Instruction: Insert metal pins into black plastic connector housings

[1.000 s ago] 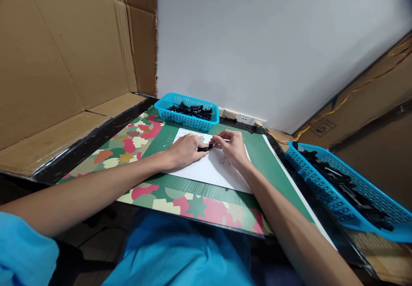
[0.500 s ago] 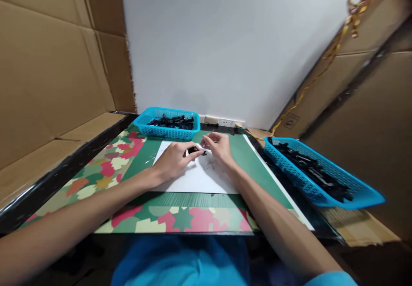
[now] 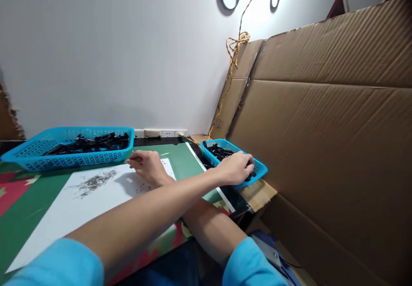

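Observation:
My left arm crosses over my right, and my left hand [image 3: 236,168] rests knuckles up in the small blue basket [image 3: 260,171] at the right. Its fingers are curled down among the black plastic parts [image 3: 220,152], and what they hold is hidden. My right hand [image 3: 145,165] lies on the white paper sheet [image 3: 64,211], with thumb and fingers pinched on what looks like a thin metal pin. A small heap of metal pins [image 3: 93,183] lies on the paper to the left of that hand.
A larger blue basket [image 3: 69,157] of black parts stands at the back left on the green mat [image 3: 180,159]. A cardboard wall [image 3: 322,127] closes off the right side. A yellow cable [image 3: 233,54] hangs down the white wall, above wall sockets [image 3: 159,133].
The view has swung to the right. My left hand left the paper, crossed over and reached into the right basket. My right hand stayed on the paper.

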The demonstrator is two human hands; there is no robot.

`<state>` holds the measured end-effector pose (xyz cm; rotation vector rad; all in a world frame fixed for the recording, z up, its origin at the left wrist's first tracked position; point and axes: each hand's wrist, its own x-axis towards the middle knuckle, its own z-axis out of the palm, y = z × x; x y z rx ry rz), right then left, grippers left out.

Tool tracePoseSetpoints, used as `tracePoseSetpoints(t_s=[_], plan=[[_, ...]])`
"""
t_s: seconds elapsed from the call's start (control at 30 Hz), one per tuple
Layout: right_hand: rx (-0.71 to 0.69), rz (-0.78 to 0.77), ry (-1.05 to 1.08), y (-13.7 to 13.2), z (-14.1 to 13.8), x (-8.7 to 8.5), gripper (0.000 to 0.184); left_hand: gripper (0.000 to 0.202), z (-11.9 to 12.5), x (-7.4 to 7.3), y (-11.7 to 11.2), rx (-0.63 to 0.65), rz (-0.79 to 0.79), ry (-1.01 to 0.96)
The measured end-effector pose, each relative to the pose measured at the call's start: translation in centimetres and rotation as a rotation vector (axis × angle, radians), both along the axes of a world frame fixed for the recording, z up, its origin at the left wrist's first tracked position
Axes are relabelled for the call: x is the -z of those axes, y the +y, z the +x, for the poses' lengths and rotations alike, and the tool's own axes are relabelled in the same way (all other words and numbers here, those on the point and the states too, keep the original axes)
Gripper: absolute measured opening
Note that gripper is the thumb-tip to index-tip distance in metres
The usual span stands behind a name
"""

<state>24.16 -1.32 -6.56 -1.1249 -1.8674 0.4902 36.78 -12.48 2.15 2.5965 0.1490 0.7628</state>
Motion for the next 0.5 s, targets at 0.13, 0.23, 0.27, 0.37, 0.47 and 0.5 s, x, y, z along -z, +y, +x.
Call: tracePoseSetpoints(t_s=[0.13, 0.23, 0.27, 0.37, 0.47, 0.5], plan=[[-0.017, 0.022, -0.027, 0.3, 0.2, 0.4, 0.025, 0.034, 5.2, 0.6, 0.5, 0.089, 0.063, 0.094], [-0.009, 0.048, -0.060, 0.0, 0.3, 0.2, 0.023, 0.054, 6.0, 0.7, 1.1, 0.096, 0.088, 0.134], [-0.008, 0.055, -0.075, 0.0, 0.3, 0.0, 0.022, 0.056, 5.7, 0.8, 1.3, 0.095, 0.097, 0.137], [0.023, 0.049, -0.162, 0.0, 0.4, -0.7, 0.017, 0.048, 3.3, 0.5, 2.5, 0.105, 0.166, 0.082], [0.075, 0.010, -0.244, 0.2, 0.8, -1.4, 0.014, 0.031, -1.1, -0.7, 5.1, 0.101, 0.258, -0.034], [0.079, 0.004, -0.246, 0.2, 1.1, -1.6, 0.015, 0.027, -2.9, -1.3, 6.3, 0.077, 0.269, -0.072]])
